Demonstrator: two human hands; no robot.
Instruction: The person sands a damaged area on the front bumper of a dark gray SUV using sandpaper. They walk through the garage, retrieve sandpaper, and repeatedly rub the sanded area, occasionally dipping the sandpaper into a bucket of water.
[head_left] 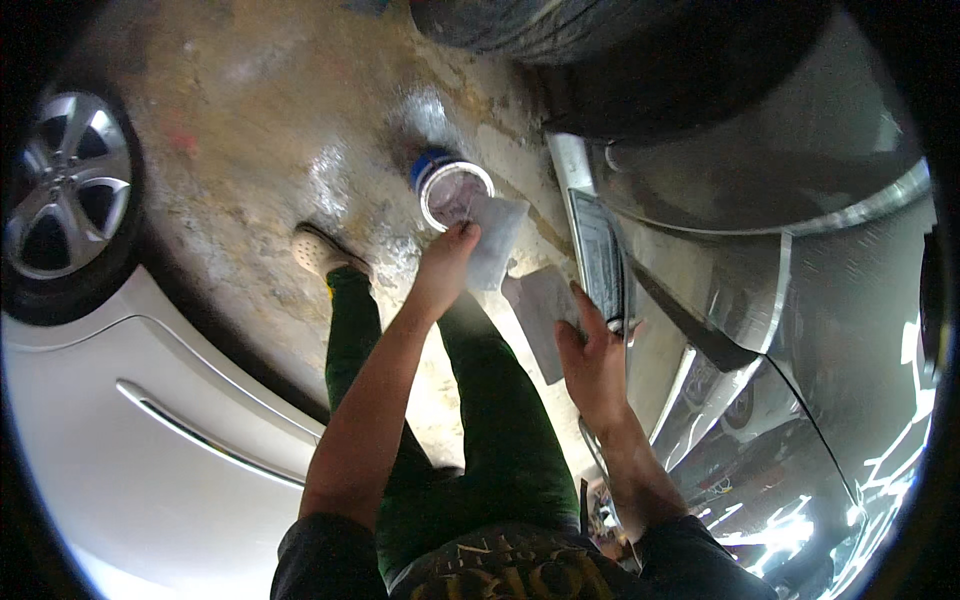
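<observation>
My left hand (447, 262) is closed on one edge of a pale grey rectangular sheet (498, 245). The sheet partly overlaps the rim of a blue bucket (427, 170) in view, and greyish liquid seems to be in the bucket. To the right, my right hand (598, 375) grips a darker grey rectangular sheet (540, 320) between thumb and fingers. It looks like sandpaper, though its grain is too small to make out. The two sheets are held close together, in front of my legs.
A white car (190, 450) with a spoked wheel (68, 185) stands on my left. Close on my right is a dark glossy car body (820, 400), with a black tire (690, 70) ahead. The concrete floor (250, 150) has wet, shiny patches.
</observation>
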